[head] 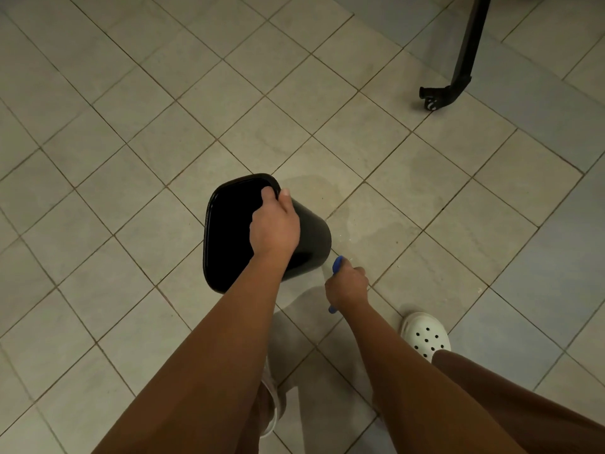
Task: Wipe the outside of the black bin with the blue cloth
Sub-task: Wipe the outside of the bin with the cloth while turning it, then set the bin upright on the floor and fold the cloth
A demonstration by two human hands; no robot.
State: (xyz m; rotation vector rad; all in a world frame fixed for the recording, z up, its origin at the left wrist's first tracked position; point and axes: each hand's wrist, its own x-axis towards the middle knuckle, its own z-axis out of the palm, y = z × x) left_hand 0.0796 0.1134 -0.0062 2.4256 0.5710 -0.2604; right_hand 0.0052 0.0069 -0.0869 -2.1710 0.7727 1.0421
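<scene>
1. The left hand (274, 226) is clamped over the rim of the black bin (312, 237), fingers hooked inside the opening and thumb on the outer wall. As I read it, that grip is what keeps the bin tipped and steady, with its mouth leaning away to that hand's left and its tapered side turned up for wiping.

2. The right hand (347, 286) is closed round the blue cloth (337, 264). One end of the cloth pokes out ahead of the knuckles and a shorter end shows behind the wrist. The cloth is bunched into a pad, probably so it can be pressed firmly against the plastic.

3. The bin's lower end sits just ahead of the right hand, with the cloth's front end close to it. I cannot tell whether the cloth actually touches the wall.

4. The bin is down at floor (131, 158) level, beneath the left hand. Whether its base rests on the tiles or is lifted slightly, I cannot say.

5. A faint damp-looking patch (370, 221) marks the tiles just beyond the right hand.

6. A white clog (425, 334) stands behind and to the right of that hand, and a black metal leg (465, 54) stands well ahead of it.

7. No brand, label or writing is readable on the bin, cloth or clog.
</scene>
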